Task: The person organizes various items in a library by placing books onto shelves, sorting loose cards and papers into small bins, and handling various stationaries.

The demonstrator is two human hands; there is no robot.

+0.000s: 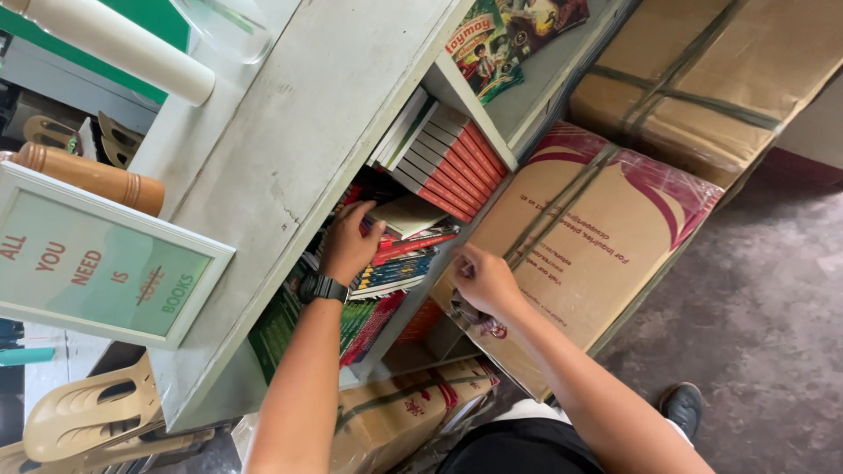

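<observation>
1. Red-spined books [452,158] stand in a tilted row at 12 o'clock from my hands, inside the grey shelf [290,149].
2. My left hand [349,241], a black watch [323,287] on its wrist, reaches into the shelf; its fingers are curled together over the top of a flat stack [399,259] of books, touching it. I cannot tell whether they clamp anything.
3. A pale book [408,213] lies on that stack, at 1 o'clock from my left hand.
4. My right hand [486,281] sits at 3 o'clock from the left, fingers loosely bent and together, at the stack's outer edge, just by the shelf's side wall.
5. A wrapped cardboard box [597,237] leans at 2 o'clock from my right hand.
6. A framed sign [97,263] stands on the shelf top at 9 o'clock.
</observation>
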